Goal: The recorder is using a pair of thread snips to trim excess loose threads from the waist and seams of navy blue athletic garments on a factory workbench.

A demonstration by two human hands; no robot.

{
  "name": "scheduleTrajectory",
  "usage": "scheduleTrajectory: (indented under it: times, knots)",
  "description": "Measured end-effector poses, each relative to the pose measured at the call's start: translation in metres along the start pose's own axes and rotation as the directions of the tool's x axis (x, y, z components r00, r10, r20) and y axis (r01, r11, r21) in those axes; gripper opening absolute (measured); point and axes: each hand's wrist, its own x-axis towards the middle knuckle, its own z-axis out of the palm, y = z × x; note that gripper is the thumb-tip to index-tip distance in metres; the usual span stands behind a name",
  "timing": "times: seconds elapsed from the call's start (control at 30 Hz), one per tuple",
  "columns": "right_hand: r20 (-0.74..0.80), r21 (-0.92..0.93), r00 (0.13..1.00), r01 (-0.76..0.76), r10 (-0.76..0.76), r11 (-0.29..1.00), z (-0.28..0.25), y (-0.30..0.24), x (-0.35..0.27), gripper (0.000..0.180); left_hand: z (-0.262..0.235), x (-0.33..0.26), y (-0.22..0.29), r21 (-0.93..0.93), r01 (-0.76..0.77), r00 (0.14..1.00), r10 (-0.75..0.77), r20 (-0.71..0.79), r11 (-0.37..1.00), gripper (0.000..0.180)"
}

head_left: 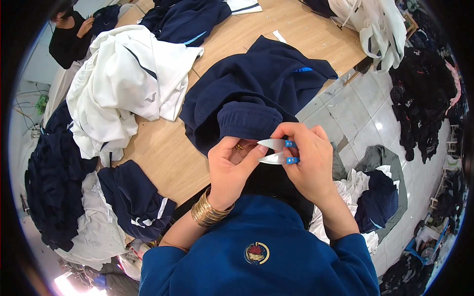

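A navy garment (232,81) with a gathered elastic band (249,118) is bunched at the table's near edge. Fingers and thumb of my left hand (228,172) are closed on the near edge of that band. Gold bangles circle my left wrist. In my right hand (310,158) is a pair of thread snips (271,159), with blue parts by the fingers and two metal blades standing apart. The blades point left, close to my left thumb, and their tips are just below the band. Any thread between the blades is too small to make out.
White garments (123,74) are heaped to the left on the wooden table (163,148). More navy clothing (190,19) lies at the far side. Piles of clothes (377,197) rest on the tiled floor to the right. A person (71,37) handles dark cloth at the far left.
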Motion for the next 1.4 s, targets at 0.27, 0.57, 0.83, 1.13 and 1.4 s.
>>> scheduleTrajectory:
  times: [0.27, 0.57, 0.83, 1.13, 1.4]
  knots:
    - [0.065, 0.357, 0.963, -0.266, 0.260, 0.895, 0.004, 0.000, 0.001, 0.020, -0.002, 0.005, 0.000, 0.042, 0.004, 1.000, -0.004, -0.006, 0.999, 0.018]
    - [-0.059, 0.157, 0.978, -0.187, 0.199, 0.970, -0.004, 0.008, -0.010, 0.032, -0.001, 0.008, 0.006, -0.105, 0.174, 0.981, -0.182, -0.070, 0.979, 0.017]
    - [-0.116, -0.144, 0.991, -0.087, 0.071, 0.986, 0.007, 0.010, -0.016, 0.028, 0.000, 0.009, 0.006, -0.114, 0.170, 0.981, -0.179, -0.074, 0.979, 0.018]
    - [-0.150, -0.202, 0.988, -0.074, 0.044, 0.977, 0.008, 0.008, -0.015, 0.025, -0.001, 0.006, 0.003, -0.075, 0.145, 0.987, -0.150, -0.064, 0.987, 0.015]
    - [-0.169, -0.227, 0.985, -0.065, 0.027, 0.972, 0.008, 0.007, -0.016, 0.023, -0.003, 0.006, 0.003, -0.055, 0.119, 0.991, -0.122, -0.056, 0.991, 0.016]
